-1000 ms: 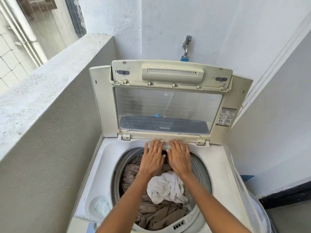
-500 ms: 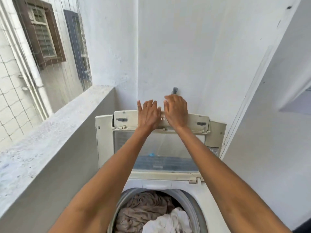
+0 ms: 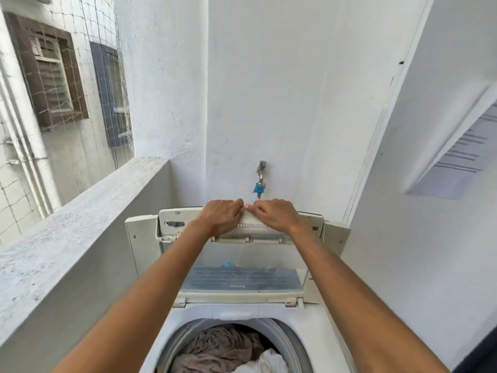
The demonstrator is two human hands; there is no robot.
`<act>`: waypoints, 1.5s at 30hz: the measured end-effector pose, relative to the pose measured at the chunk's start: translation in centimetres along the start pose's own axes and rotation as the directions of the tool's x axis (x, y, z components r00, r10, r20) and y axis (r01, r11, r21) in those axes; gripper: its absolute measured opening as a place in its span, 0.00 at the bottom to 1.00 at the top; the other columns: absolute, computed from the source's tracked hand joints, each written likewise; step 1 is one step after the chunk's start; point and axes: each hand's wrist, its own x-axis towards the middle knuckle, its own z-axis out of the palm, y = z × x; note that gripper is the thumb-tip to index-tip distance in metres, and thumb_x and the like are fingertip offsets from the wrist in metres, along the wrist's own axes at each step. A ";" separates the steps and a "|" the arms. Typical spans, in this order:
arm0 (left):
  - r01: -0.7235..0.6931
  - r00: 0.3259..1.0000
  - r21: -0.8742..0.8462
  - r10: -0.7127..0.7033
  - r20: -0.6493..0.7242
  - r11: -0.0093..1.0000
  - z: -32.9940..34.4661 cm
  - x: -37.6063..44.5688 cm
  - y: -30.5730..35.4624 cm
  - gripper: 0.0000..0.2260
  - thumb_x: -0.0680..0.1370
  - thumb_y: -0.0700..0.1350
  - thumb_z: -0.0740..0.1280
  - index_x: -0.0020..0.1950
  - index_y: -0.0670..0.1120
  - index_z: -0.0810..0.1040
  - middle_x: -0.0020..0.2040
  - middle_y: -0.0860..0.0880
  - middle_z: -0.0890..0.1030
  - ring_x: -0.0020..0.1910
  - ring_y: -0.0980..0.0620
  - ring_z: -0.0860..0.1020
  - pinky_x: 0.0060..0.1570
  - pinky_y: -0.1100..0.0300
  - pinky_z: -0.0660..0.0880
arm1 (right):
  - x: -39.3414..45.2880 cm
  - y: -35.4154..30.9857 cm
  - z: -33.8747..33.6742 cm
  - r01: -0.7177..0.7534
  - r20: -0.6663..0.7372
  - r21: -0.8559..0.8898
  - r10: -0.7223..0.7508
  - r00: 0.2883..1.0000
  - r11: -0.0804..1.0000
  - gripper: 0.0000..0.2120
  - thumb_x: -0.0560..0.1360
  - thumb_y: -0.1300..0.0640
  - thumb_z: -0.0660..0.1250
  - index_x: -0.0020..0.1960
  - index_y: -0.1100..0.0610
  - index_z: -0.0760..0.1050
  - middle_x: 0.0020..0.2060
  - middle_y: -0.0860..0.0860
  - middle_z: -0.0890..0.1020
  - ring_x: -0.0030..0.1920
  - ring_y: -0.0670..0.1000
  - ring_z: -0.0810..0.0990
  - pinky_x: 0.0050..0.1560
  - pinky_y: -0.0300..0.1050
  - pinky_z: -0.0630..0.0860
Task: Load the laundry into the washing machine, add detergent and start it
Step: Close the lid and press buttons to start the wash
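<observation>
Both hands sit at the top edge of the cream plastic folding lid with a clear window panel (image 3: 242, 267), which stands raised at twelve o'clock above the round drum opening. The left hand (image 3: 219, 216) curls its fingers over that edge, and the right hand (image 3: 278, 215) does the same just beside it, the fingertips almost touching at the middle. Each grip is closed on the lid's upper rim.

The white top-loading washing machine (image 3: 309, 327) is open. In its drum, at six o'clock, lies the laundry: a crumpled brown-grey cloth (image 3: 217, 348) with a white garment (image 3: 271, 363) at about four o'clock from it. Loading therefore looks done, or nearly so.

Whether detergent has gone in cannot be told from this view; no bottle, scoop or powder shows, and the near part of the machine is cut off by the frame. The controls are also out of sight, so nothing shows the machine running.

By my reading, the step in hand is pulling the lid down. Left to do: shut the lid fully, then start the cycle, and add detergent if that is still pending.

A metal wall tap with a blue hose fitting (image 3: 260, 181) sits at twelve o'clock, just above the hands.
</observation>
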 end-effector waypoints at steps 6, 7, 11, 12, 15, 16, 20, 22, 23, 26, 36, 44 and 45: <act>0.033 0.954 -0.129 0.007 0.300 0.991 -2.9 -6.1 2.6 0.15 0.83 0.51 0.50 0.52 0.44 0.72 0.54 0.41 0.79 0.48 0.45 0.74 0.49 0.53 0.67 | -5.8 -1.8 -1.3 0.037 0.192 0.163 -0.069 0.979 0.986 0.29 0.76 0.32 0.51 0.30 0.55 0.63 0.26 0.49 0.69 0.30 0.49 0.69 0.34 0.46 0.64; 0.047 0.950 -0.142 0.000 0.312 0.989 -2.8 -7.5 3.3 0.15 0.82 0.51 0.51 0.53 0.44 0.73 0.55 0.41 0.79 0.50 0.44 0.74 0.50 0.53 0.67 | -7.0 -2.1 -1.3 0.038 0.234 0.192 -0.083 0.969 0.981 0.29 0.75 0.32 0.51 0.29 0.55 0.62 0.26 0.49 0.68 0.29 0.48 0.68 0.34 0.46 0.63; 0.139 0.893 -0.197 -0.037 0.448 0.971 -2.3 -13.5 6.5 0.15 0.82 0.52 0.54 0.59 0.44 0.73 0.58 0.42 0.77 0.55 0.44 0.73 0.53 0.54 0.66 | -12.7 -3.6 0.1 0.042 0.340 0.265 -0.134 0.931 0.963 0.29 0.73 0.29 0.52 0.29 0.54 0.60 0.26 0.49 0.66 0.30 0.49 0.67 0.34 0.46 0.61; 0.169 0.873 -0.206 -0.050 0.485 0.964 -2.1 -14.8 7.2 0.15 0.81 0.52 0.55 0.61 0.44 0.73 0.58 0.43 0.76 0.56 0.44 0.73 0.53 0.54 0.66 | -14.1 -4.0 0.6 0.045 0.358 0.272 -0.144 0.922 0.961 0.29 0.72 0.28 0.53 0.30 0.54 0.60 0.27 0.49 0.66 0.30 0.49 0.67 0.34 0.46 0.60; 0.233 0.815 -0.219 -0.067 0.576 0.947 -0.5 -18.0 8.8 0.13 0.79 0.51 0.60 0.58 0.46 0.74 0.58 0.45 0.76 0.53 0.48 0.72 0.52 0.55 0.67 | -18.2 -5.3 2.5 0.056 0.440 0.273 -0.176 0.881 0.960 0.29 0.73 0.29 0.52 0.33 0.55 0.63 0.29 0.49 0.67 0.32 0.49 0.67 0.34 0.46 0.60; 0.248 0.796 -0.212 -0.074 0.600 0.945 0.4 -19.2 9.4 0.13 0.78 0.49 0.63 0.59 0.46 0.75 0.57 0.46 0.76 0.52 0.50 0.71 0.52 0.57 0.66 | -19.7 -5.8 3.3 0.062 0.492 0.270 -0.193 0.849 0.961 0.28 0.74 0.29 0.52 0.34 0.55 0.63 0.30 0.49 0.68 0.33 0.49 0.67 0.35 0.46 0.59; 0.320 0.747 -0.231 -0.095 0.658 0.919 4.3 -23.4 11.4 0.13 0.75 0.48 0.68 0.58 0.46 0.77 0.48 0.51 0.74 0.49 0.51 0.72 0.48 0.60 0.66 | -24.4 -7.1 7.1 0.087 0.625 0.255 -0.233 0.745 0.963 0.27 0.73 0.30 0.54 0.40 0.55 0.68 0.37 0.49 0.72 0.38 0.50 0.70 0.36 0.45 0.62; 0.329 0.736 -0.227 -0.099 0.670 0.917 6.8 -25.4 11.9 0.12 0.75 0.49 0.69 0.55 0.45 0.77 0.47 0.51 0.74 0.47 0.50 0.72 0.47 0.59 0.67 | -26.3 -7.4 9.5 0.110 0.646 0.225 -0.233 0.727 0.968 0.27 0.72 0.28 0.54 0.42 0.53 0.67 0.40 0.48 0.73 0.42 0.51 0.72 0.41 0.47 0.66; 0.333 0.728 -0.219 -0.102 0.678 0.917 8.1 -26.3 12.1 0.11 0.75 0.49 0.69 0.54 0.45 0.77 0.48 0.50 0.75 0.48 0.50 0.73 0.47 0.59 0.67 | -27.2 -7.5 10.7 0.110 0.658 0.215 -0.227 0.718 0.970 0.27 0.72 0.28 0.53 0.43 0.53 0.67 0.42 0.48 0.74 0.44 0.51 0.72 0.44 0.49 0.67; 0.377 0.707 -0.201 -0.141 0.693 0.904 11.5 -28.1 12.7 0.11 0.77 0.52 0.64 0.55 0.48 0.77 0.56 0.46 0.78 0.54 0.46 0.75 0.53 0.55 0.71 | -29.3 -7.6 13.6 0.090 0.663 0.216 -0.213 0.718 0.972 0.27 0.75 0.30 0.50 0.48 0.54 0.69 0.51 0.53 0.78 0.49 0.53 0.74 0.47 0.49 0.66; 0.430 0.779 -0.262 -0.208 0.592 0.864 16.8 -30.4 12.7 0.12 0.79 0.46 0.63 0.60 0.46 0.79 0.58 0.46 0.81 0.58 0.46 0.77 0.55 0.57 0.71 | -31.7 -7.5 18.0 0.080 0.585 0.168 -0.165 0.794 0.983 0.19 0.82 0.46 0.47 0.49 0.55 0.71 0.53 0.53 0.79 0.54 0.54 0.77 0.50 0.50 0.68; 0.402 0.847 -0.359 -0.192 0.496 0.842 18.6 -30.9 11.8 0.09 0.77 0.46 0.67 0.54 0.45 0.81 0.52 0.47 0.83 0.52 0.49 0.78 0.49 0.59 0.71 | -31.8 -7.4 18.6 0.003 0.539 0.201 -0.113 0.835 0.980 0.17 0.81 0.44 0.52 0.42 0.53 0.70 0.46 0.52 0.81 0.49 0.53 0.78 0.46 0.47 0.68; 0.406 0.852 -0.367 -0.202 0.483 0.837 18.8 -31.0 11.7 0.09 0.77 0.47 0.67 0.54 0.46 0.81 0.51 0.48 0.83 0.51 0.49 0.78 0.49 0.58 0.72 | -31.9 -7.5 18.7 -0.011 0.521 0.207 -0.101 0.848 0.978 0.17 0.81 0.44 0.52 0.42 0.53 0.70 0.46 0.52 0.81 0.49 0.53 0.78 0.46 0.47 0.69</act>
